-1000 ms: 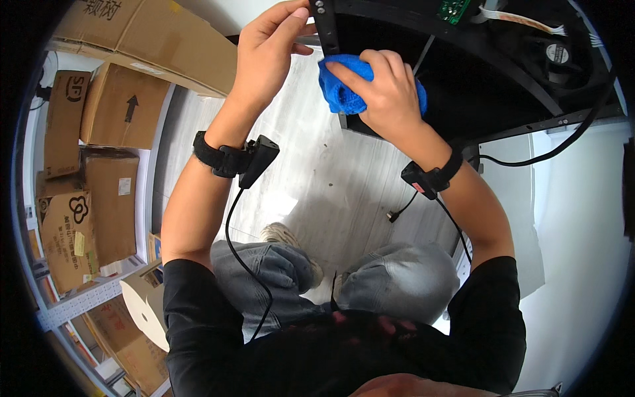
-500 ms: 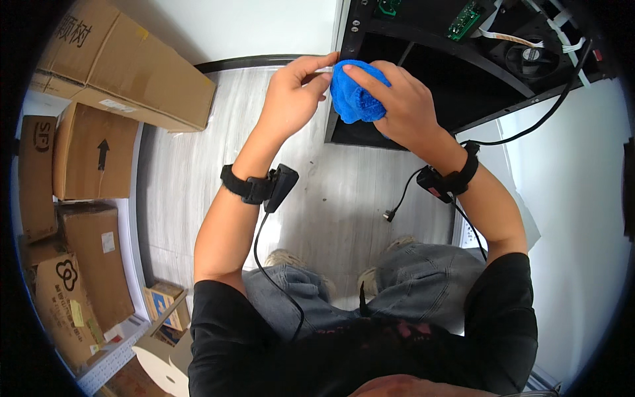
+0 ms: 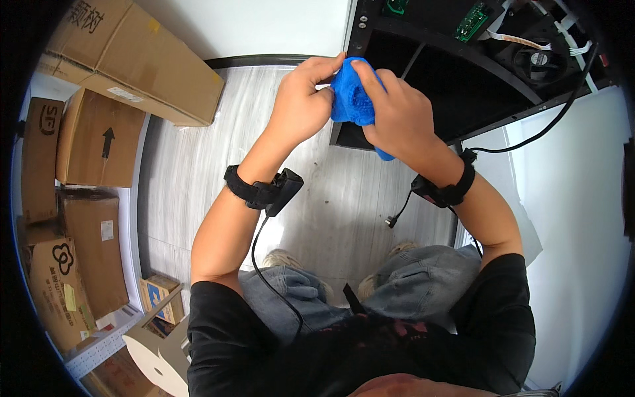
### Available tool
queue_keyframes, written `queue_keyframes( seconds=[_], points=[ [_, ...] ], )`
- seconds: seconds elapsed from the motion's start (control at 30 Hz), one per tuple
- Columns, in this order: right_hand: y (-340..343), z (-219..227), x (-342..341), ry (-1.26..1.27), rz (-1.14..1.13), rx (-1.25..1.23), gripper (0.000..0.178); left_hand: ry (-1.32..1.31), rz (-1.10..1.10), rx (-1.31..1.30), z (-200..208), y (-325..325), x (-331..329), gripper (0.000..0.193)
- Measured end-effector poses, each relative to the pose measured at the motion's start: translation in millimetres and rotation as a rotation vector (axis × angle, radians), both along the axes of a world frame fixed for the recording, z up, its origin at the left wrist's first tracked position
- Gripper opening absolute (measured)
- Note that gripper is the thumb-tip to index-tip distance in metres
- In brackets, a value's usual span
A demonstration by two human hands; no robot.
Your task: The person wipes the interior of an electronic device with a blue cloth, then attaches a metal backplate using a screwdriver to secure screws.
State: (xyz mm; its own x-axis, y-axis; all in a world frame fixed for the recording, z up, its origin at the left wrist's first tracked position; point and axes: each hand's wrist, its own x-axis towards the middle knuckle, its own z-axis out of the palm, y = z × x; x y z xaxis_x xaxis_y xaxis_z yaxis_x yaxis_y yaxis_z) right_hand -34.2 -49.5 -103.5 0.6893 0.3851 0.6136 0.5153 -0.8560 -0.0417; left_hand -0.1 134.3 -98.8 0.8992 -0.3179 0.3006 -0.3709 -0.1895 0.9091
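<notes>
A blue cloth [image 3: 349, 99] is bunched up in front of the black cabinet's near left corner. My right hand [image 3: 400, 109] is closed round it, index finger stretched along its top; a blue tail shows below the palm. My left hand [image 3: 303, 99] is closed at the cloth's left edge, its index fingertip and thumb touching the fabric. Whatever lies between the left fingers is hidden by the hand and the cloth. Each wrist wears a black strap with a small cabled box.
An open black cabinet [image 3: 450, 86] with a fan [image 3: 539, 61], green circuit boards [image 3: 472, 21] and a hanging black cable [image 3: 562, 109] stands at the far right. Cardboard boxes [image 3: 152, 63] and a loaded shelf [image 3: 99, 360] line the left. A cable plug [image 3: 391, 221] hangs over the grey floor.
My left hand has come closer against the cloth, covering the gap between them. The right hand has turned and slid slightly down, and a blue tail now shows below it.
</notes>
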Motion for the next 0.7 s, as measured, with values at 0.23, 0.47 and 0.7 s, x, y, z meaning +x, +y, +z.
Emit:
queue_keyframes(
  seconds=[0.23, 0.47, 0.7],
  points=[
    [-3.3, 3.2, -2.1, 0.290, 0.102, 0.227, 0.086, 0.086, 0.003, -0.025, 11.7, 4.7, -0.4, 0.052],
    [-21.4, -22.0, -6.4, 0.093, 0.142, 0.101, 0.085, 0.132, 0.030, -0.070, 10.4, 1.5, 5.2, 0.046],
    [-21.2, -10.3, 18.1, -0.010, 0.155, 0.035, 0.077, 0.118, 0.030, -0.106, 5.5, 5.0, 5.1, 0.044]
  ],
)
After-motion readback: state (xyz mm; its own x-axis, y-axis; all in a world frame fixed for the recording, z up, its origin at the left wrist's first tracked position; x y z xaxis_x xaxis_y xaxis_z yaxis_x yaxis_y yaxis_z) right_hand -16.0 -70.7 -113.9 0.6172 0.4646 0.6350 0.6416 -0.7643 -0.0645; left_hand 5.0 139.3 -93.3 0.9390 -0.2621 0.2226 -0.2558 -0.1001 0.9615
